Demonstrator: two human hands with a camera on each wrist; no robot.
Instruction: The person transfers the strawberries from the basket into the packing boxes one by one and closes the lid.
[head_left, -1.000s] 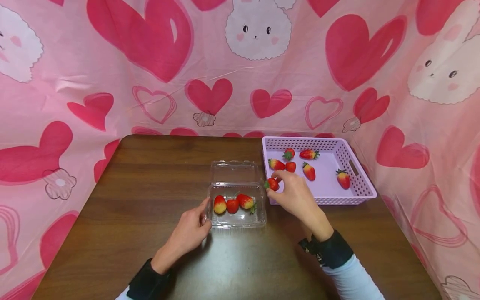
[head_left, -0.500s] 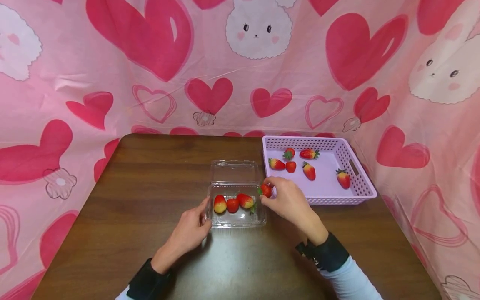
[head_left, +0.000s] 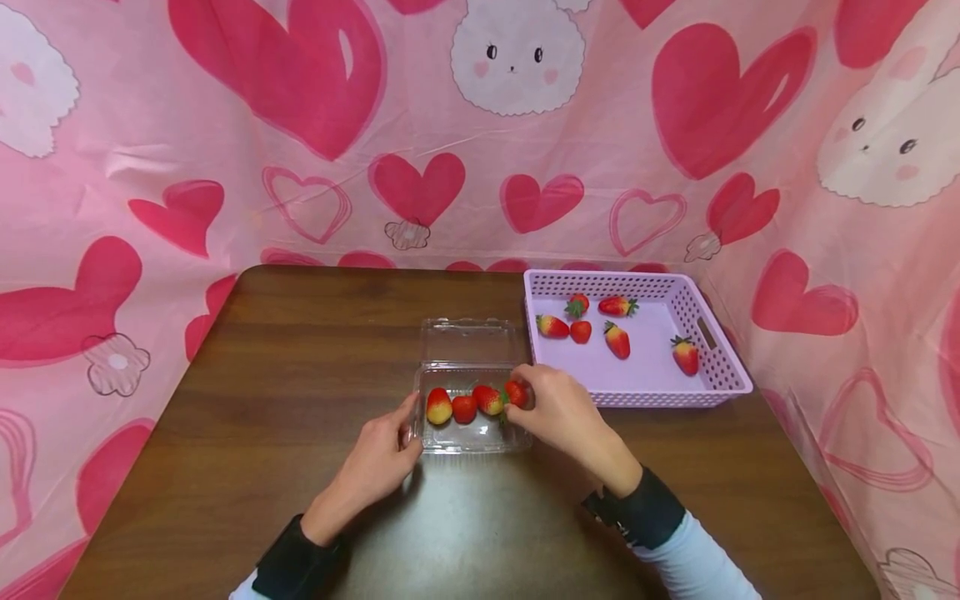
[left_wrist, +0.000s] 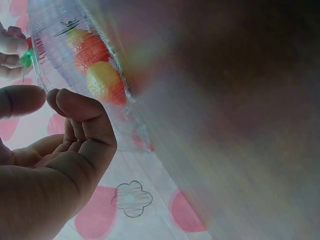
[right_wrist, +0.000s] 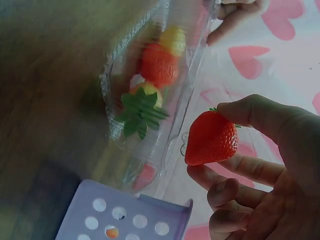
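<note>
The left hand (head_left: 378, 454) held the left side of the clear plastic clamshell (head_left: 472, 448) between thumb and fingers. At its right end, the right hand (head_left: 562, 408) pinched a red strawberry (right_wrist: 212, 137) beside three other strawberries (head_left: 465, 409) in a row inside. Lowering it gently, clear of its neighbour's green leaves (right_wrist: 142, 114), seemed best. Beyond, a lilac perforated basket (head_left: 667, 400) bore six more strawberries (head_left: 617, 341).

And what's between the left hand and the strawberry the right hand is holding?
The clear box's left wall, then three strawberries in a row inside it. The head view shows that.
</note>
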